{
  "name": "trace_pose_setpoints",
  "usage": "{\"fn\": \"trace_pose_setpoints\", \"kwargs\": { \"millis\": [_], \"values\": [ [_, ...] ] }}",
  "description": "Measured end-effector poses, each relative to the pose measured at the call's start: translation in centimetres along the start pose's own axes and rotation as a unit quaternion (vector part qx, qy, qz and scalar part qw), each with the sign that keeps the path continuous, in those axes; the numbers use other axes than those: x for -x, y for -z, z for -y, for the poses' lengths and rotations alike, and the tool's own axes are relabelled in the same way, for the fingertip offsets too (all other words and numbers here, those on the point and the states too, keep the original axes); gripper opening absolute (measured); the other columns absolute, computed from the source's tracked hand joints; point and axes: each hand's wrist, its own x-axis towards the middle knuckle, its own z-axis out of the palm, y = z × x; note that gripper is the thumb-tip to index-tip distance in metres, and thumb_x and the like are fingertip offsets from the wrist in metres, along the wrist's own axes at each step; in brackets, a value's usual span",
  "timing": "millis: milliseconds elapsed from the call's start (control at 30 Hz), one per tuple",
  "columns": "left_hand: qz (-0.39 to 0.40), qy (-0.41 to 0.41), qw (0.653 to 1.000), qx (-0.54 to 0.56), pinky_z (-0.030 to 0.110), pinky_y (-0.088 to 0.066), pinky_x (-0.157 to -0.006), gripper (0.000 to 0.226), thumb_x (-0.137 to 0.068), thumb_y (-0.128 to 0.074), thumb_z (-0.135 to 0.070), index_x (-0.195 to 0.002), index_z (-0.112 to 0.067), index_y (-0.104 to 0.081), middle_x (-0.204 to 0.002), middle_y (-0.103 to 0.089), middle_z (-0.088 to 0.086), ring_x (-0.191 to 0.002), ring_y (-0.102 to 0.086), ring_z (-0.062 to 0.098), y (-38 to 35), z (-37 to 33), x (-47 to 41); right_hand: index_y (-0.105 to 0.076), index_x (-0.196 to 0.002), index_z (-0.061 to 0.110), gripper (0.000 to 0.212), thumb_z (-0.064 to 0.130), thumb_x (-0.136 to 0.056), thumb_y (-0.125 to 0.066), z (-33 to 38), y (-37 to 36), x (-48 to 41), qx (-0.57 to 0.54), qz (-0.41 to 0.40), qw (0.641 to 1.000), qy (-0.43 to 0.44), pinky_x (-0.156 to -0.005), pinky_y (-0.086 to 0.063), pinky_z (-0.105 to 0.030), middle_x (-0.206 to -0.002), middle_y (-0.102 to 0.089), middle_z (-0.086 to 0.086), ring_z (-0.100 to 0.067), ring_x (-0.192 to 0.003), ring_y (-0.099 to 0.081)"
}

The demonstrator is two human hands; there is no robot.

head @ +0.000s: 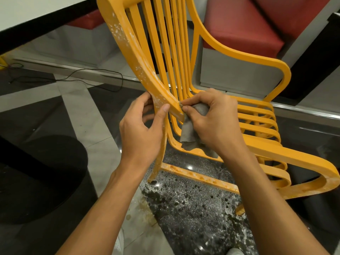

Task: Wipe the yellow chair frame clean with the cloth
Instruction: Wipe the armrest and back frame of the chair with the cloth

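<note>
The yellow chair frame point(128, 43) stands before me, with slatted back and seat and curved armrests. White specks and smears cover its near back post. My left hand point(141, 129) grips the lower end of that post, thumb across its front. My right hand point(211, 122) pinches a grey cloth point(189, 133) against the post's lower tip where it meets the seat. The cloth's loose end hangs down over the seat rail.
A red-cushioned bench point(242, 24) sits behind the chair. A white table edge point(36, 13) is at the upper left, with a black round base point(46, 172) on the floor at left. A black cable point(73, 74) trails on the floor. Dust and wet drops speckle the dark floor point(193, 208) beneath the chair.
</note>
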Motion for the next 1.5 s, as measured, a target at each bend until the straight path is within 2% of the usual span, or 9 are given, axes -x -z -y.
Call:
{"fn": "trace_pose_setpoints", "kwargs": {
  "millis": [167, 267, 400, 533, 667, 833, 933, 1100, 1500],
  "values": [
    [-0.008, -0.006, 1.0, 0.002, 0.027, -0.059, -0.099, 0.04, -0.104, -0.068, -0.025, -0.143, -0.014, -0.063, -0.129, -0.072, -0.005, -0.121, -0.068, 0.006, 0.3, -0.2, -0.2, -0.083, -0.093, 0.03, 0.008, 0.024, -0.088, -0.083, -0.1, 1.4, -0.5, -0.019, 0.063, 0.998, -0.015, -0.084, -0.054, -0.018, -0.101, -0.073, 0.011, -0.004, -0.098, -0.066],
    [-0.009, -0.004, 1.0, 0.004, 0.028, -0.059, -0.099, 0.039, -0.104, -0.069, -0.024, -0.141, -0.013, -0.064, -0.127, -0.073, -0.006, -0.121, -0.069, 0.005, 0.3, -0.3, -0.1, -0.081, -0.092, 0.03, 0.008, 0.022, -0.09, -0.081, -0.1, 1.0, -0.7, -0.008, 0.037, 0.999, -0.032, -0.079, -0.052, -0.01, -0.102, -0.072, 0.01, -0.003, -0.097, -0.065],
    [-0.01, 0.002, 1.0, 0.003, 0.028, -0.059, -0.097, 0.036, -0.104, -0.069, -0.024, -0.139, -0.014, -0.066, -0.125, -0.073, -0.006, -0.119, -0.07, 0.006, 0.3, 0.0, -0.1, -0.082, -0.097, 0.027, 0.009, 0.022, -0.089, -0.082, 0.6, -0.6, -0.4, -0.018, 0.006, 1.0, 0.025, -0.077, -0.047, -0.006, -0.101, -0.068, 0.008, -0.003, -0.093, -0.062],
    [-0.006, 0.009, 1.0, 0.009, 0.03, -0.06, -0.097, 0.035, -0.103, -0.07, -0.024, -0.137, -0.015, -0.068, -0.125, -0.073, -0.004, -0.118, -0.07, 0.008, 0.4, 0.3, -0.2, -0.082, -0.093, 0.03, 0.007, 0.024, -0.088, -0.083, 0.3, 0.7, -0.8, -0.012, 0.049, 0.999, -0.001, -0.086, -0.055, -0.021, -0.103, -0.072, 0.01, -0.005, -0.099, -0.066],
    [-0.007, 0.014, 1.0, 0.01, 0.03, -0.06, -0.096, 0.035, -0.103, -0.07, -0.025, -0.137, -0.015, -0.068, -0.125, -0.073, -0.004, -0.117, -0.07, 0.007, 0.4, 0.2, -0.3, -0.08, -0.094, 0.03, 0.007, 0.024, -0.09, -0.081, 0.9, -0.6, -0.8, -0.004, -0.003, 1.0, -0.002, -0.078, -0.048, -0.007, -0.105, -0.068, 0.009, -0.004, -0.097, -0.062],
    [0.003, 0.015, 1.0, 0.02, 0.034, -0.061, -0.097, 0.031, -0.105, -0.068, -0.023, -0.136, -0.019, -0.069, -0.125, -0.073, -0.002, -0.117, -0.071, 0.009, 0.6, 0.3, -0.3, -0.082, -0.098, 0.023, 0.01, 0.019, -0.088, -0.082, 1.1, -1.4, -0.3, -0.049, -0.023, 0.996, 0.064, -0.08, -0.048, -0.009, -0.096, -0.069, 0.007, -0.002, -0.092, -0.064],
    [0.004, 0.015, 1.0, 0.019, 0.034, -0.062, -0.097, 0.03, -0.105, -0.067, -0.023, -0.135, -0.022, -0.068, -0.124, -0.074, -0.002, -0.116, -0.072, 0.009, 0.8, 0.3, -0.3, -0.08, -0.092, 0.03, 0.009, 0.023, -0.089, -0.082, 0.7, -0.3, -0.6, -0.027, 0.013, 0.999, 0.019, -0.079, -0.05, -0.01, -0.1, -0.07, 0.011, 0.0, -0.094, -0.064],
    [-0.002, 0.011, 1.0, 0.028, 0.032, -0.062, -0.095, 0.028, -0.104, -0.069, -0.021, -0.13, -0.03, -0.068, -0.122, -0.074, -0.003, -0.114, -0.073, 0.008, 0.8, 0.3, -0.4, -0.078, -0.09, 0.032, 0.009, 0.023, -0.091, -0.08, 1.5, -0.9, -0.8, -0.007, -0.005, 1.0, -0.007, -0.072, -0.042, 0.003, -0.1, -0.069, 0.012, 0.005, -0.092, -0.06],
    [-0.013, 0.026, 0.998, 0.051, 0.023, -0.061, -0.088, 0.024, -0.104, -0.068, -0.02, -0.127, -0.019, -0.073, -0.113, -0.078, -0.009, -0.104, -0.075, 0.003, 1.0, 0.1, -0.9, -0.081, -0.093, 0.025, 0.007, 0.019, -0.09, -0.08, 2.2, -1.4, 0.0, -0.011, -0.032, 0.999, -0.007, -0.085, -0.056, -0.023, -0.097, -0.072, 0.007, -0.004, -0.093, -0.066]
  ]
}}
